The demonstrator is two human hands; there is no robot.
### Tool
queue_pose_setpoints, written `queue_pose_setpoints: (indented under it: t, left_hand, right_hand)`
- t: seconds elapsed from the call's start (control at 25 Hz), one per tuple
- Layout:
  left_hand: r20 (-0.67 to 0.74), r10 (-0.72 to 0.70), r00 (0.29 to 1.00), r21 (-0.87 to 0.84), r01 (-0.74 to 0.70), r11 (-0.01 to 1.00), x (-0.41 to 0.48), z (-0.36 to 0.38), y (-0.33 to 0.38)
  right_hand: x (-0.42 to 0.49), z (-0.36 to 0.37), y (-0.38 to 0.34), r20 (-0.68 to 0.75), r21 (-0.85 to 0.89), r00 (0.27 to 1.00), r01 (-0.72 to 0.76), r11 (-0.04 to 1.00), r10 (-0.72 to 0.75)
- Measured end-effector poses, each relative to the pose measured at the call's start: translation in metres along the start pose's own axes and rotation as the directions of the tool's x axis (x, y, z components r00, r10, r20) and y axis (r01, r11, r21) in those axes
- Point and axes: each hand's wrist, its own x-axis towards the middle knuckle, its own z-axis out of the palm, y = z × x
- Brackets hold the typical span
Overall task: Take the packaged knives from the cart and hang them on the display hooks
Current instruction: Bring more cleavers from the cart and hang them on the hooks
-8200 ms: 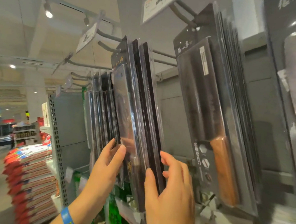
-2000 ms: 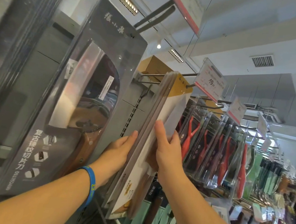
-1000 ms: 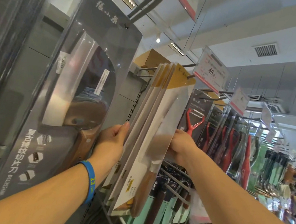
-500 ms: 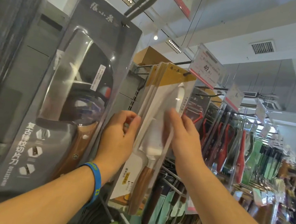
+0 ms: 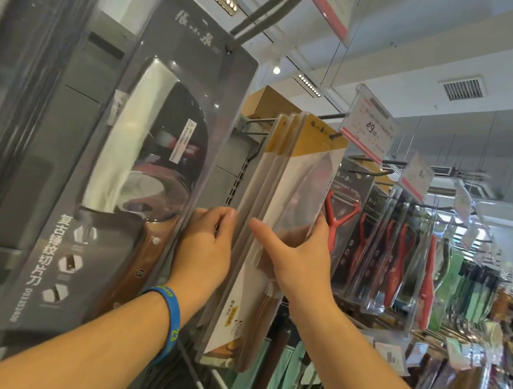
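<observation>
The biggest thing in shot is the grey cleaver pack [image 5: 127, 177], hanging just left of my left fingers and not part of this step. Right of those fingers hang the yellow-topped knife packs [image 5: 287, 172], a few deep on one hook [image 5: 325, 117]. So they're up on the display; the cart isn't in view.

My left hand [image 5: 205, 249] has its fingers curled against the stack's near edge, but I can't tell if they're pinching it or just steadying it. My right hand [image 5: 302, 259] holds the front pack [image 5: 309, 181], thumb across its face and fingers wrapped round the far edge. Red peelers [image 5: 340, 215] hang just beyond those fingers.

Looks to me like I'm squaring the stack up. To do that well, I'd use the left as a backstop and slide the front pack back along the hook until the faces sit flush. I wouldn't lift it, or the hole could ride off the tip under the price tag [image 5: 370, 127].
</observation>
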Motion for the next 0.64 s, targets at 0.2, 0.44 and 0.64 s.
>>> queue_pose_setpoints:
  t: [0.2,0.44,0.64]
  left_hand:
    - [0.029,0.066,0.997,0.06,-0.068,0.996,0.0034,-0.0005,-0.0033]
    - [0.076,0.033,0.997,0.035,-0.035,0.999,0.0038,0.0001,-0.0026]
    - [0.023,0.016,1.0,0.059,-0.018,0.998,0.0095,0.0046,-0.003]
  right_hand:
    - [-0.0001,0.0069,-0.0001,-0.019,0.018,1.0,-0.005,1.0,0.006]
    - [0.0009,0.0088,0.0029,-0.025,0.003,1.0,-0.019,1.0,0.019]
    - [-0.0013,0.0093,0.0004,-0.031,0.0,0.999,0.014,1.0,-0.014]
